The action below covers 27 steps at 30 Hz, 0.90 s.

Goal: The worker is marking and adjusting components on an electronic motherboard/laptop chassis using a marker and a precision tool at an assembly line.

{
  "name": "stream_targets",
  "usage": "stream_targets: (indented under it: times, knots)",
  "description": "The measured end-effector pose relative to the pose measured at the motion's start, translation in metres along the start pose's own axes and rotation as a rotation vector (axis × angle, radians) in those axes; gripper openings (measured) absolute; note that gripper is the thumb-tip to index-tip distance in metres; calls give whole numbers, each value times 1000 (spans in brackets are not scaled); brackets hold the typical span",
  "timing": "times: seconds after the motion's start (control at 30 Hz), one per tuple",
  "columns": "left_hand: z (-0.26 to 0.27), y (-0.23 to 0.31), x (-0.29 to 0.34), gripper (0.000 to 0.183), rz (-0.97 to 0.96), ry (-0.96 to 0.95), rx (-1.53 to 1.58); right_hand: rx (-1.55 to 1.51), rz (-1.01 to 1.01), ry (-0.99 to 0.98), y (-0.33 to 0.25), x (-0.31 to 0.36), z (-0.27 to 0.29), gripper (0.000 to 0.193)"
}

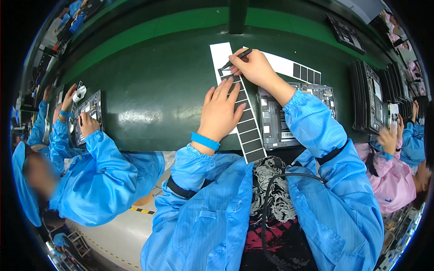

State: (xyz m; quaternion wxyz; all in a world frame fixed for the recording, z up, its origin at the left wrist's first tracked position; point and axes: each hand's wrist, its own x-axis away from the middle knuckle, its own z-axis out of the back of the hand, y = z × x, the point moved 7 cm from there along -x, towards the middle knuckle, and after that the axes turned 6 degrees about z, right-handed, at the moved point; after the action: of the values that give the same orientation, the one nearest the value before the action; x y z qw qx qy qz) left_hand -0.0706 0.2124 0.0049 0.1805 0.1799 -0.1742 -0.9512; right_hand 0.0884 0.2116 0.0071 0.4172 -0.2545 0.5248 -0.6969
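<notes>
Two bare hands share one strip (245,115): the left hand (219,110) lies palm down on it, fingers slightly spread, gripping nothing. The right hand (254,67) pinches a black pen tool (244,53), its dark tip just beyond the left fingertips, by the strip's pale end; from here I can't tell if it touches. I'd guess the step is handling a black square (249,136), and the next move calls for a steady left palm and a light tip. A laptop case (271,119) lies right of the left hand.
</notes>
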Motion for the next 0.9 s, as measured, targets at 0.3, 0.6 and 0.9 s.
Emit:
stream_targets:
  times: [0.3,0.6,0.9]
  knots:
    - [-1,2,3,52,-12,17,-19,-167,92,46,-7,5,2,22]
    - [3,-6,-8,49,21,-28,106,-411,213,324,-49,90,146,24]
    - [37,44,-43,44,12,-216,45,-269,-37,479,45,193,251,27]
